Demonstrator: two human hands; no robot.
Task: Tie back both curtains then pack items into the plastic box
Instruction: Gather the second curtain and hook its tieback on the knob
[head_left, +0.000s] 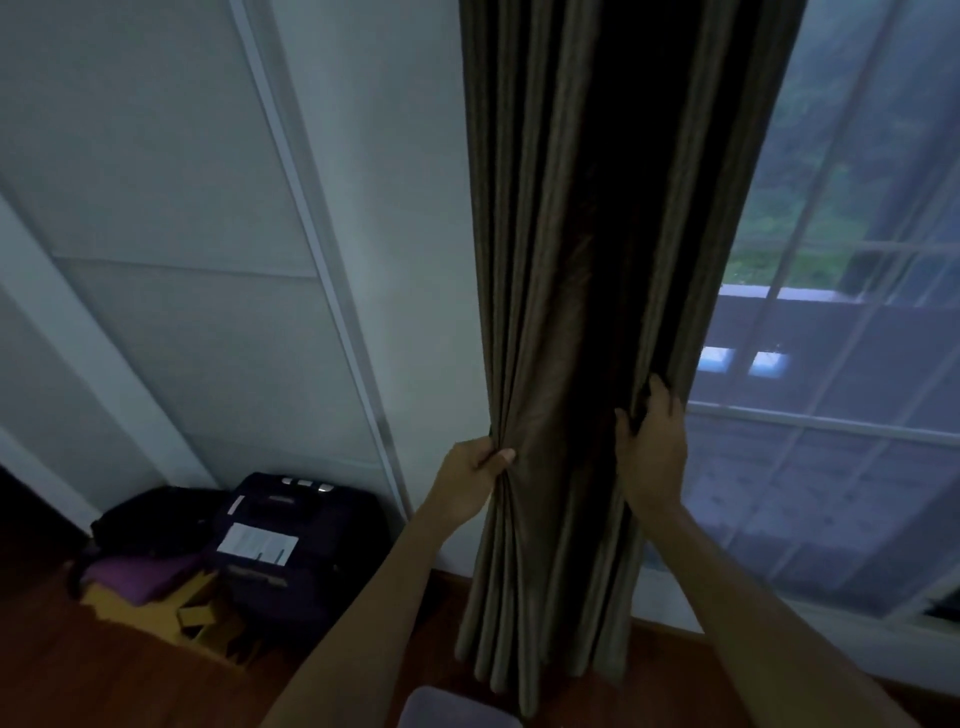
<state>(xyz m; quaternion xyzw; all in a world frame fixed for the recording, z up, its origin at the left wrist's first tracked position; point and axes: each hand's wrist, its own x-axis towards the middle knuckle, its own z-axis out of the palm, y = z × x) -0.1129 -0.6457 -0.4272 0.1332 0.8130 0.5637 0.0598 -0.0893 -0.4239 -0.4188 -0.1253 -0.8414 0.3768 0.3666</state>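
A dark brown pleated curtain (561, 312) hangs gathered into a narrow column in front of me, reaching down to the wooden floor. My left hand (472, 478) pinches the folds on its left edge at about waist height. My right hand (649, 447) grips the folds on its right edge, slightly higher, fingers curled into the cloth. No tie-back band and no plastic box are in view.
A sheer white curtain (831, 415) covers the window on the right. A dark suitcase (291, 540), a black bag (150, 519), a purple cushion (140, 577) and yellow cardboard (171, 613) sit on the floor at the left by white wardrobe doors (182, 260). A greyish object (457, 709) lies at the bottom edge.
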